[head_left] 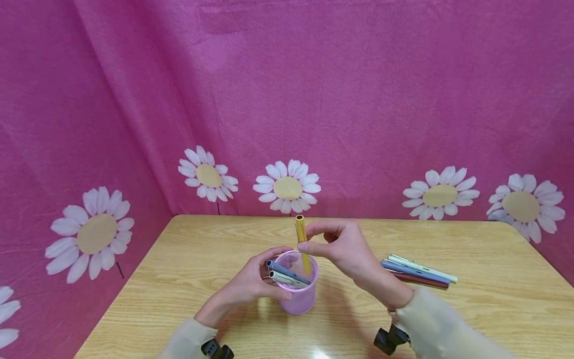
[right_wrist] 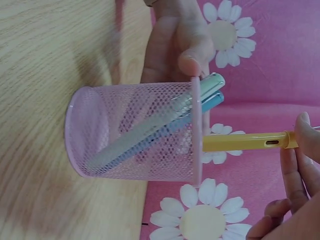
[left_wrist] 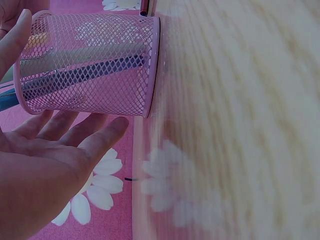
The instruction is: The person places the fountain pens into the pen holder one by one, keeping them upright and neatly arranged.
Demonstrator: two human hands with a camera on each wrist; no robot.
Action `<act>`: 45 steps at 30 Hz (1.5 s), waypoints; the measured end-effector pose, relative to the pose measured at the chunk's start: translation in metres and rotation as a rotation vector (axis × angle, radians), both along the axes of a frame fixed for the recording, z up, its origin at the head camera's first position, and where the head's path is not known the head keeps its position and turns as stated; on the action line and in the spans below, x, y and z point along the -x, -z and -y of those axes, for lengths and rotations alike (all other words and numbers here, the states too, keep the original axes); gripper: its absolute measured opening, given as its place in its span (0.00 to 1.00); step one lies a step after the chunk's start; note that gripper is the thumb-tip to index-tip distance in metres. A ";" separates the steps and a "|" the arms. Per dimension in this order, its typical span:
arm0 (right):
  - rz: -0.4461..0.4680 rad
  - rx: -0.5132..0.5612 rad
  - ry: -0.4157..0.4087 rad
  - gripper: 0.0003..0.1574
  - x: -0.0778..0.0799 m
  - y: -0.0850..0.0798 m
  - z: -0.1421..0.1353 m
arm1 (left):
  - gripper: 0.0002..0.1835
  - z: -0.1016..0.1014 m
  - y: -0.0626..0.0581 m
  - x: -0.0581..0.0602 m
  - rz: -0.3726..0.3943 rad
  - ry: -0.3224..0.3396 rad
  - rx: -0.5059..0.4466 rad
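A pink mesh pen cup stands upright on the table. My left hand holds it from the left, the thumb on the near side by the rim and fingers round the far side. Inside lean a blue pen and a pale green-white pen, capped ends out over the rim. With thumb and fingertips my right hand pinches a yellow pen by its cap. That pen is nearly upright, its lower end within the cup's mouth.
To the right on the wooden table lie a pale green pen, a blue pen and a dark red pen, side by side. A pink cloth with white flowers hangs behind and at the left.
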State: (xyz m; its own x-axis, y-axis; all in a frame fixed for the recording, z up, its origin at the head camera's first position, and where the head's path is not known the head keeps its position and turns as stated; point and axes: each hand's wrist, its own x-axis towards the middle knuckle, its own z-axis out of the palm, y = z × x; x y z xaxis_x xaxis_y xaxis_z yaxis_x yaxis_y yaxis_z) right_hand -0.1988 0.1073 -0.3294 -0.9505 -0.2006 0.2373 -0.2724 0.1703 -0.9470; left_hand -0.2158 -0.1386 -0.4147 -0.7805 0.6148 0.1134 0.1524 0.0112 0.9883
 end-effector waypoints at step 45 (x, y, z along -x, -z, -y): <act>-0.026 -0.132 -0.084 0.14 0.011 0.045 -0.001 | 0.48 0.000 0.000 0.000 0.006 -0.004 0.000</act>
